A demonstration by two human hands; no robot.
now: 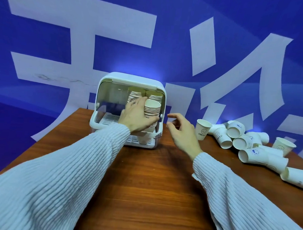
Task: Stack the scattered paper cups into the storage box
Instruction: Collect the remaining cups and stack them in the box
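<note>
A white storage box (114, 78) with its clear front lid raised stands at the far end of the wooden table. Two tall stacks of paper cups (156, 96) stand at its back right. My left hand (136, 116) reaches into the box and grips a third stack of paper cups (152, 108) at the front right. My right hand (182, 131) hovers just right of the box, fingers loosely curled and holding nothing. Several loose paper cups (241, 142) lie scattered on the table to the right; one "HELLO" cup (202, 129) stands upright nearest my right hand.
The wooden table (144, 175) runs from me to the box; its left edge slants close by the box. A blue wall with large white characters rises right behind the box. More cups (294, 176) lie along the table's right edge.
</note>
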